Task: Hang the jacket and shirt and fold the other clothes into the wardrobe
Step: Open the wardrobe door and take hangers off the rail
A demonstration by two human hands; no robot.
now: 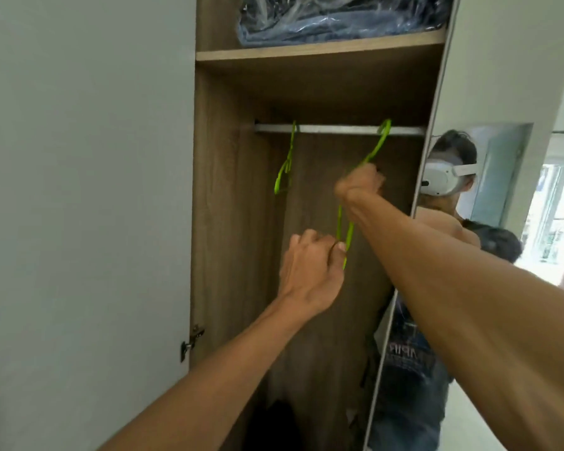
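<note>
Head view: right hand fingers grip a green hanger below the rail; left hand fingers pinch its lower end. Lifting the hook straight up should free it.

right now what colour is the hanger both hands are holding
Bright lime green; the hanger shows best in the head view, hooked on the silver rail.

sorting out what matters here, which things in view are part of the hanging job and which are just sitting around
Part of the job:
held green hanger, gripped by right hand and left hand
hanging rail
spare green hanger on the rail

Just there:
plastic-wrapped bundle on the top shelf
door mirror
</note>
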